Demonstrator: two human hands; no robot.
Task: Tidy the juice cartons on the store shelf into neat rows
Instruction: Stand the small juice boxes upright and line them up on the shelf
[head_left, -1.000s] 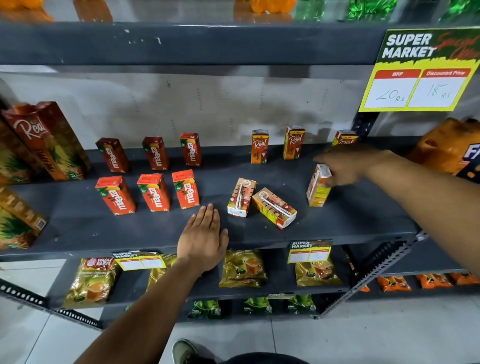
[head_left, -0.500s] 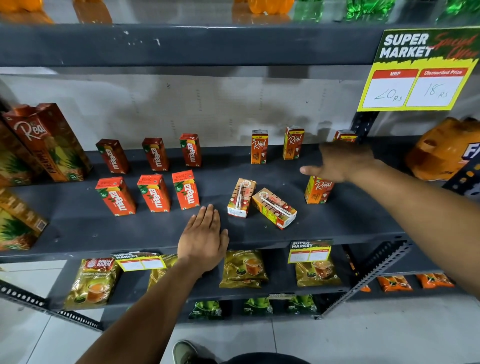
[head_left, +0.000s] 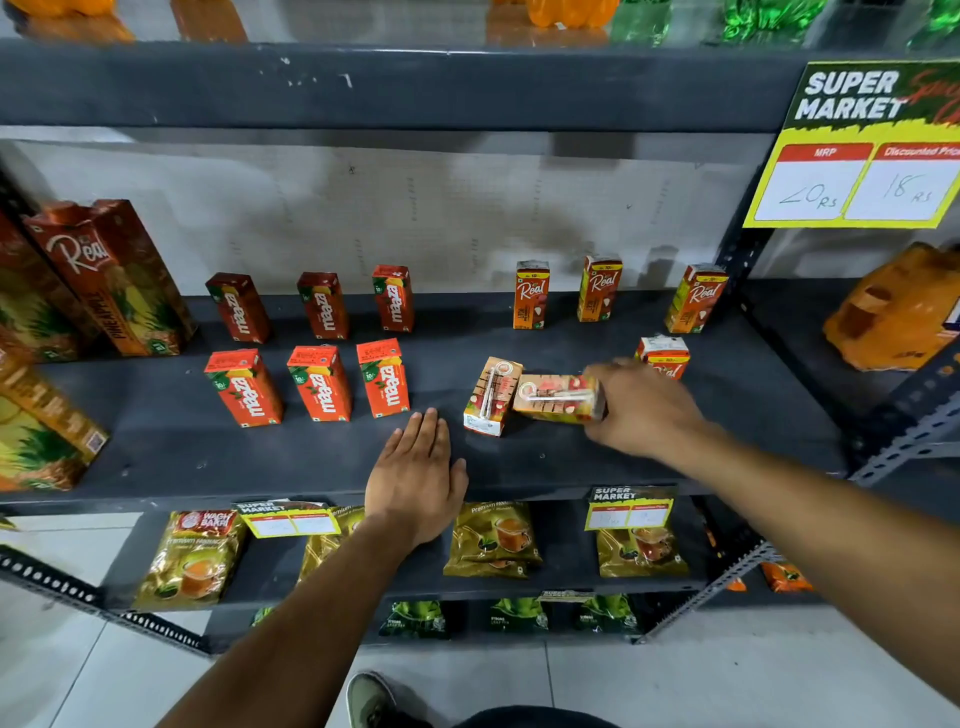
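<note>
The right hand (head_left: 641, 410) reaches over the grey shelf (head_left: 156, 447) and its grip closes round one end of a small carton (head_left: 558, 397) lying on its side, straw face up; the hand is blurred, so how firmly the fingers hold is hard to judge. A second fallen carton (head_left: 492, 395) lies just left of it, touching or nearly so, also straw side up. Behind the hand, a Real carton (head_left: 662, 356) stands upright, partly hidden. Three more Real cartons (head_left: 531, 295) stand in a spaced row along the back of the shelf. To the left, six Maaza cartons (head_left: 318, 383) stand upright in two rows of three. The left hand (head_left: 415, 480) lies flat, palm down, fingers spread slightly, on the front edge of the shelf, holding nothing. Tall pineapple cartons (head_left: 111, 275) lean at the far left. A price sign (head_left: 862, 150) hangs at upper right.
</note>
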